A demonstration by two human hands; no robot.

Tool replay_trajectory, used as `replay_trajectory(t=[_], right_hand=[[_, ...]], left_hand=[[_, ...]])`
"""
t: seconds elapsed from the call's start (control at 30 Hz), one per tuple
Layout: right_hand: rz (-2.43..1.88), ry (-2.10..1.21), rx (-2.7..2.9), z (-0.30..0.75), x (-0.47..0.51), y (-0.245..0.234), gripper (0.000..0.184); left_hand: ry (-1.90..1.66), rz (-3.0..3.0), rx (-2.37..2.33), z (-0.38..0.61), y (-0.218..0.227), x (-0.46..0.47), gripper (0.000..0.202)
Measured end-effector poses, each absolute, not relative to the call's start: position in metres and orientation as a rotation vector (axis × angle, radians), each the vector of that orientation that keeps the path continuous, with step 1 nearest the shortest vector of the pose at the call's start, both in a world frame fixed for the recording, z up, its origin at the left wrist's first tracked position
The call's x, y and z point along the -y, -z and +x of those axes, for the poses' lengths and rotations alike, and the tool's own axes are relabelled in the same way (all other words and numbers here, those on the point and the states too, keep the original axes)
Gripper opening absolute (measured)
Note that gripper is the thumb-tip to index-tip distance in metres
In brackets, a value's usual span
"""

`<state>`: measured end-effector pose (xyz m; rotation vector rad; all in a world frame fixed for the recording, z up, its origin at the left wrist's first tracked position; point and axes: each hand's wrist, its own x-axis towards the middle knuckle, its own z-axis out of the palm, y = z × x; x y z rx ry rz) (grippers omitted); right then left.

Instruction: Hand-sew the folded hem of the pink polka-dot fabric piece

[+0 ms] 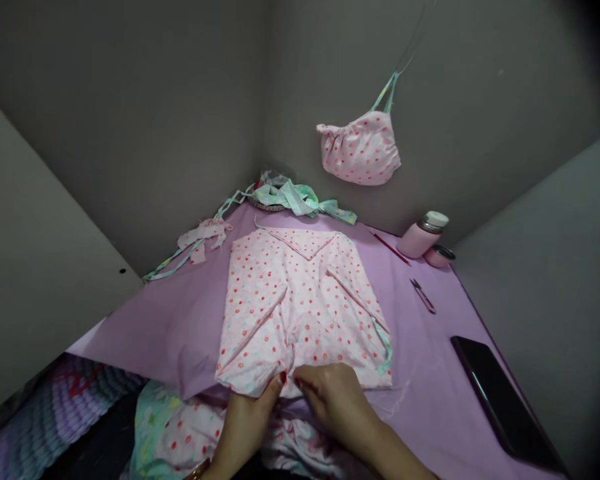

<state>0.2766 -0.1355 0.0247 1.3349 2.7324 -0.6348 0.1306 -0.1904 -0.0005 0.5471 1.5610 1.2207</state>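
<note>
A pink fabric piece point(300, 300) with red and teal dots lies folded on the purple table cover point(180, 320). My left hand point(247, 417) pinches its near edge from below, fingers closed on the cloth. My right hand point(337, 400) sits beside it, fingers curled onto the same near edge. More dotted fabric point(190, 433) hangs off the table's front toward my lap.
A finished pink dotted pouch point(361, 148) hangs on the wall by a teal strap. Teal and pink fabric scraps point(290, 195) lie in the far corner. A pink bottle point(423, 235), its cap point(440, 255), thread snips point(423, 295), a red pencil point(390, 248) and a dark phone point(503, 400) lie at the right.
</note>
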Motion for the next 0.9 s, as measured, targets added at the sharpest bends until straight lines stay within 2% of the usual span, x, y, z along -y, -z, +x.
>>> replay_trajectory(t=[0.2,0.3,0.53,0.9], right_hand=[[1.259,0.424,-2.687,0.272,0.142,-0.017,0.013],[1.293,0.441,-2.72,0.27,0.144,-0.014,0.015],[1.481,1.232,-2.788,0.281,0.139,-0.011,0.024],[1.463,1.683,-2.692,0.289,0.134,-0.004,0.02]], left_hand=[[-1.196,0.803,-1.554,0.13,0.013,0.193,0.041],[-1.243,0.784,-1.558,0.132,0.015,0.193,0.041],[-1.074,0.426,-1.408,0.134,0.024,0.198,0.05],[-1.056,0.266,-1.364,0.135,0.028,0.193,0.045]])
